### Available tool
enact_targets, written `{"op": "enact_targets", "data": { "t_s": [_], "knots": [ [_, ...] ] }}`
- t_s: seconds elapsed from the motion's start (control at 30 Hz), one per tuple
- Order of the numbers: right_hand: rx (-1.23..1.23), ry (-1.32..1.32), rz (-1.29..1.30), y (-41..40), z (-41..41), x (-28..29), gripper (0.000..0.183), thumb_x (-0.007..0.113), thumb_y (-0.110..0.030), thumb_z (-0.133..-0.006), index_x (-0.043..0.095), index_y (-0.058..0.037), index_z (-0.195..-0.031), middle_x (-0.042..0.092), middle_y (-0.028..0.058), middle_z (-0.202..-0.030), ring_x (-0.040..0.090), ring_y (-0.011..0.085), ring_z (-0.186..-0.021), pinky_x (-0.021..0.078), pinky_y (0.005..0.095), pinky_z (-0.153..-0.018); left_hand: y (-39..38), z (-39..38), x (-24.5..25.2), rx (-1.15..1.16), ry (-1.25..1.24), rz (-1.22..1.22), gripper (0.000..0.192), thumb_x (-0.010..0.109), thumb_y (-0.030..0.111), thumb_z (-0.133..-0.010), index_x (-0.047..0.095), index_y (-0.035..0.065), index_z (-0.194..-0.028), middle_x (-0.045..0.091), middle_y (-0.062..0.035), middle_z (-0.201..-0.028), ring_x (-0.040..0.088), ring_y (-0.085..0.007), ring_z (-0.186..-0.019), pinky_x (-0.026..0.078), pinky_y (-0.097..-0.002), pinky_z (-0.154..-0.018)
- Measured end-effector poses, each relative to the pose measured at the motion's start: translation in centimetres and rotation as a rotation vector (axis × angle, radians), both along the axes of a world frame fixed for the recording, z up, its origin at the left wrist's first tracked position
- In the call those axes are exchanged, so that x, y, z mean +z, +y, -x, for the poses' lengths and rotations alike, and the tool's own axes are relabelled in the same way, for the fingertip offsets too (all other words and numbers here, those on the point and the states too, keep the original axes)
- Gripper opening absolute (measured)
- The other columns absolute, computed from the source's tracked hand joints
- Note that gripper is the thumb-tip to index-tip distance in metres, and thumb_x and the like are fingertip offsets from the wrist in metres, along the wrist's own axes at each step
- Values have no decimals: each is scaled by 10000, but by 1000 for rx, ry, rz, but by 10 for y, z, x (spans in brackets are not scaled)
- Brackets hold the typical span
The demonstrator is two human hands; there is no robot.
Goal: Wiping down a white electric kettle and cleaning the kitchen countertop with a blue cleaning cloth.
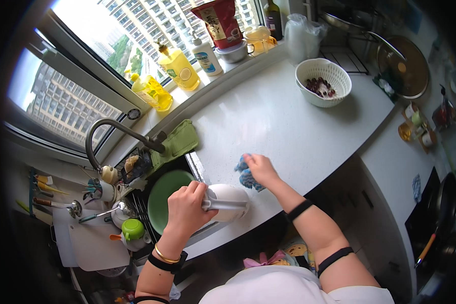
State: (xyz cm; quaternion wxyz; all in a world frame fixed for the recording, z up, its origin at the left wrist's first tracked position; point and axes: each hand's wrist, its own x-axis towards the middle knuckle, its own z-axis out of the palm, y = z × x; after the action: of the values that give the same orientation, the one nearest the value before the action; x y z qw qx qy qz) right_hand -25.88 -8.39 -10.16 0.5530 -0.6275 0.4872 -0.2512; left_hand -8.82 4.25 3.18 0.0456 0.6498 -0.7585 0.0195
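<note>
My left hand (187, 207) grips the grey handle of a white jug-like container (230, 201), whose exact kind I cannot tell. The container is tilted over the counter's front edge, just right of the sink. A crumpled blue-and-white patterned cloth (250, 178) is in my right hand (260, 169), low over the white countertop (258, 125) or touching it. Left of the container, a green basin (167, 197) sits in the sink, partly covered by my left hand.
A white colander in a bowl (323, 83) holds small dark red fruits at the back right. Yellow detergent bottles (180, 70) line the windowsill. The curved faucet (117, 125) rises behind the sink. Utensils and cutting boards (98, 243) crowd the left; a frying pan (446, 205) lies far right.
</note>
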Motion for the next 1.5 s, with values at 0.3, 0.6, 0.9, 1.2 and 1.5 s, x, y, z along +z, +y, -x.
{"op": "enact_targets", "data": {
  "t_s": [0.3, 0.6, 0.9, 1.2, 1.5],
  "knots": [
    [932, 419, 954, 11, 104, -72, 422, 414, -402, -982, 503, -237, -1360, 336, 3, -1517, 243, 328, -1417, 177, 621, -1106, -8, 10, 17, -14, 24, -1, 554, 851, 284, -478, 612, 116, -948, 607, -11, -947, 574, -227, -780, 490, -353, -675],
    [817, 433, 1028, -161, -46, -95, 513, 368, -452, -979, 344, -287, -1464, 284, 5, -1546, 199, 270, -1441, 103, 555, -1154, 13, 5, 46, 341, -84, 88, 450, 778, 357, -636, 639, 86, -968, 636, -69, -988, 604, -281, -843, 504, -382, -662],
    [506, 653, 910, -279, -113, -93, 534, 329, -427, -993, 330, -201, -1477, 247, 79, -1558, 185, 302, -1443, 86, 542, -1157, 62, 1, 52, 678, -163, 17, 538, 796, 300, -540, 620, 82, -1000, 621, -80, -1035, 589, -319, -918, 483, -447, -730],
    [1353, 114, 916, -68, -11, -84, 508, 408, -339, -977, 350, -216, -1466, 300, 19, -1538, 207, 241, -1444, 113, 503, -1173, 102, -7, 40, 805, -138, 49, 515, 751, 376, -581, 616, 62, -965, 616, -93, -1013, 586, -317, -892, 472, -437, -723],
    [803, 340, 1072, -235, -164, -95, 484, 434, -303, -951, 415, -212, -1426, 345, 22, -1513, 268, 245, -1412, 156, 525, -1150, 106, 8, 36, 860, -97, 31, 535, 709, 459, -612, 610, 60, -954, 620, -98, -984, 590, -333, -882, 463, -453, -717]
  ]
}}
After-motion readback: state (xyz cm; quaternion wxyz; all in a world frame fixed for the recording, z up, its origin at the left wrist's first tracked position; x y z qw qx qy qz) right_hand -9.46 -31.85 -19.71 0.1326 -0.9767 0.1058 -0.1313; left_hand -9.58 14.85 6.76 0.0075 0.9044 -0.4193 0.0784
